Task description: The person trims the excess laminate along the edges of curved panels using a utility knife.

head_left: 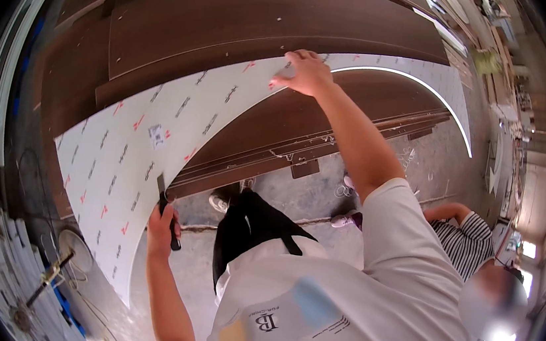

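Note:
A large arch-shaped panel (179,117) covered in printed white film spans the view, with a curved cutout on its near side. In my left hand (160,228) is a black-handled tool with a flat dark blade (162,187). My fingers wrap its handle, and the blade is at the panel's inner curved edge on the left. My right hand (308,74) rests on the narrow upper part of the arch, fingers spread over the film. The exact kind of the tool is too small to tell.
Brown boards (262,16) lie stacked under and behind the panel. A person in a striped shirt (469,236) is at the right. Light strips and scraps (0,268) lie lower left, near a round disc (75,251) and loose cords. The floor (313,198) is grey.

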{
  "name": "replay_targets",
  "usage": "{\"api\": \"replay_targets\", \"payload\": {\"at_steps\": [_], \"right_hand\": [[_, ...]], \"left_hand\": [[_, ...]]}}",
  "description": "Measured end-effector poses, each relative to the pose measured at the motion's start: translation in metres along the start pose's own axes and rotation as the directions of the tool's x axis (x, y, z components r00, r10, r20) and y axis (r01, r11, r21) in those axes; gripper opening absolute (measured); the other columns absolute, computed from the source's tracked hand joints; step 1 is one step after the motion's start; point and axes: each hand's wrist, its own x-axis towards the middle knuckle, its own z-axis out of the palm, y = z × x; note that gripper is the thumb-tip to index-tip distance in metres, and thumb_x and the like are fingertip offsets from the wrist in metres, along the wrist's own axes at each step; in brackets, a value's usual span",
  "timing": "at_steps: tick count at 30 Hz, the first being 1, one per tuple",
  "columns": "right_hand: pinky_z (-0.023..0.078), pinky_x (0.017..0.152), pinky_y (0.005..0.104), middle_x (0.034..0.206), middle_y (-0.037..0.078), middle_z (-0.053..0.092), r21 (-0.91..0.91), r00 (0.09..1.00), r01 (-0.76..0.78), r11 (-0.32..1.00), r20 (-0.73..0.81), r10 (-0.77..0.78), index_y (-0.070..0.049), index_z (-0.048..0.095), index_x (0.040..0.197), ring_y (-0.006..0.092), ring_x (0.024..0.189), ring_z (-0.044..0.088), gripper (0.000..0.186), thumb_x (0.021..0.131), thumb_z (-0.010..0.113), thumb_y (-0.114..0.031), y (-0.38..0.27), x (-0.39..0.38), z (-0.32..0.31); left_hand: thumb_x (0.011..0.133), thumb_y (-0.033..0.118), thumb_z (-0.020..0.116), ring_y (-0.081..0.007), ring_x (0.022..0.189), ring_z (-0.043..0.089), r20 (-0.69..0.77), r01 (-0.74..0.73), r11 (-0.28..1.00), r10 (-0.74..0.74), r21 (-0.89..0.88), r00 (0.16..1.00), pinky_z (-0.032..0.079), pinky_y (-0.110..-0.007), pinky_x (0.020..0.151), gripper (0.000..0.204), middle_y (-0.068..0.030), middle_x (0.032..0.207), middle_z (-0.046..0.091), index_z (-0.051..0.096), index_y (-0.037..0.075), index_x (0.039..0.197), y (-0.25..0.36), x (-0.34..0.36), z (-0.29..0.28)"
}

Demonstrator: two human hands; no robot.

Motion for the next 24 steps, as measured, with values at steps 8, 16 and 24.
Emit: {"api": "replay_targets", "payload": {"at_steps": [8,16,24], "right_hand": [[0.042,0.116,0.0519,0.158,0.009,0.047,0.027,0.997,0.012,1.000,0.078,-0.014,-0.019,0.051,0.153,0.0322,0.149,0.040,0.099,0.076,0.072,-0.079,-0.013,-0.001,-0.005],[0.047,0.109,0.0478,0.141,0.017,0.062,-0.035,0.999,-0.017,0.999,-0.027,0.017,-0.010,0.063,0.139,0.0376,0.133,0.056,0.079,0.086,0.071,-0.068,0.076,0.032,0.001],[0.047,0.106,0.0481,0.137,0.019,0.063,-0.021,0.999,0.054,0.998,-0.006,-0.054,-0.006,0.066,0.130,0.0391,0.129,0.058,0.076,0.085,0.074,-0.066,0.099,0.056,0.025]], "left_hand": [[0.106,0.025,0.056,-0.0088,0.053,0.050,-0.029,0.062,0.994,-0.065,-0.088,0.997,0.042,-0.026,0.046,0.033,-0.0008,0.076,0.055,0.057,0.004,0.131,0.004,-0.022,0.008],[0.107,0.028,0.056,-0.0086,0.058,0.052,-0.042,0.086,0.994,-0.088,-0.064,0.995,0.044,-0.027,0.052,0.029,0.0000,0.078,0.057,0.059,0.003,0.121,0.000,-0.027,0.018],[0.108,0.028,0.055,-0.0090,0.059,0.052,0.067,0.120,0.984,-0.112,-0.132,0.991,0.046,-0.027,0.053,0.027,-0.0003,0.077,0.056,0.059,0.002,0.110,-0.002,-0.022,0.006]]}}
